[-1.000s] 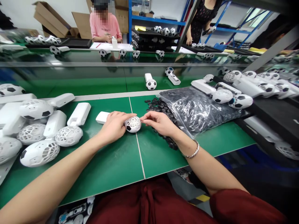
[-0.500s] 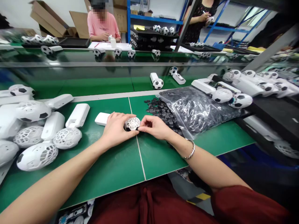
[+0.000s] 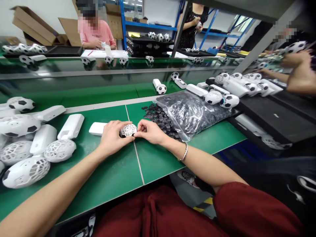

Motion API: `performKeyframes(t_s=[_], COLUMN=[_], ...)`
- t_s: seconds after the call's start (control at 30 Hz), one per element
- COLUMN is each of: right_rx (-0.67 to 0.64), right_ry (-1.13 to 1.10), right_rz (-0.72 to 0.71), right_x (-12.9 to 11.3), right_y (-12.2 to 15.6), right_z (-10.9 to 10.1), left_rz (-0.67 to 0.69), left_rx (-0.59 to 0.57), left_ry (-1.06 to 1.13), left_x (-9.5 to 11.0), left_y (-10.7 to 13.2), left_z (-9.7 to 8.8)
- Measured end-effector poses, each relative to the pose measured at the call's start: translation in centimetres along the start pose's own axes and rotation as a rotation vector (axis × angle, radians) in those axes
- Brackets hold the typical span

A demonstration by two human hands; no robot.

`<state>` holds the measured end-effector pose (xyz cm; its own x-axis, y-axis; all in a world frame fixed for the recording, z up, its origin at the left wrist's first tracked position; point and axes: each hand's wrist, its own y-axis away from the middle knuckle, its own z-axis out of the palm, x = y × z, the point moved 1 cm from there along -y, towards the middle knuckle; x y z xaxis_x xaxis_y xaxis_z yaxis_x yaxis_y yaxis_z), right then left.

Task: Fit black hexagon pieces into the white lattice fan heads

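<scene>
My left hand (image 3: 111, 136) is wrapped round a white device with a soccer-ball head (image 3: 129, 130), whose lattice side faces up. Its white handle (image 3: 96, 128) sticks out to the left, beyond the back of that hand. At the ball's right edge my right hand (image 3: 149, 131) is closed in a pinch, thumb and fingertips against a small black piece (image 3: 134, 134) mostly hidden by them. Close behind the right hand lie many loose black pieces (image 3: 161, 119), spilling beside a clear plastic bag (image 3: 192, 110) filled with more.
White ball-headed devices (image 3: 26, 171) are heaped at the left. Others (image 3: 213, 97) rest on the bag and on black trays (image 3: 271, 112) at the right. Behind the green table (image 3: 118, 174) runs a conveyor (image 3: 103, 89) carrying several devices. Co-workers (image 3: 97, 34) are across it and at the right.
The whole view has shifted, so things appear further left and more shows at the right, including a co-worker's arms. Both hands keep the same hold on the device.
</scene>
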<state>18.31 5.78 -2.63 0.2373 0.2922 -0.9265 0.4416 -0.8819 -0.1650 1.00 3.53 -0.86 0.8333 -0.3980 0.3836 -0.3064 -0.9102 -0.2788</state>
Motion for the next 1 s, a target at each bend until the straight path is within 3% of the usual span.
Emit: performKeyframes(t_s=[0.13, 0.23, 0.3, 0.37, 0.47, 0.57, 0.77, 0.9, 1.0], right_rx=[-0.063, 0.026, 0.019, -0.033, -0.094, -0.111, -0.096, -0.031, -0.120], right_ry=[0.258, 0.808, 1.091, 1.193, 1.246, 1.281, 1.236, 0.817, 0.478], right_rz=[-0.055, -0.022, 0.003, 0.010, -0.017, -0.065, -0.147, -0.283, -0.412], right_x=[0.1, 0.1, 0.2, 0.3, 0.4, 0.6, 0.9, -0.5, -2.0], right_y=[-0.9, -1.8, -2.4, -2.8, -3.0, -3.3, -3.9, -2.9, -1.4], right_z=[-2.0, -4.8, -6.1, -6.5, -5.9, -5.3, -5.1, -3.8, -2.5], left_rz=[0.069, 0.120, 0.131, 0.097, -0.003, -0.037, 0.004, -0.029, 0.004], left_rx=[-0.001, -0.054, -0.107, -0.142, -0.104, -0.087, -0.207, -0.196, -0.219], left_ry=[0.009, 0.048, 0.069, 0.070, 0.059, 0.083, 0.247, 0.365, 0.398], left_x=[-0.2, -0.6, -0.6, -0.4, 0.3, 0.8, -0.3, -0.9, -1.2], left_y=[0.3, 0.4, 0.5, 0.7, 1.1, 1.5, 1.8, 1.7, 1.5], left_z=[-0.2, -0.6, -0.7, -0.5, 0.0, 0.2, -0.8, -1.1, -1.1])
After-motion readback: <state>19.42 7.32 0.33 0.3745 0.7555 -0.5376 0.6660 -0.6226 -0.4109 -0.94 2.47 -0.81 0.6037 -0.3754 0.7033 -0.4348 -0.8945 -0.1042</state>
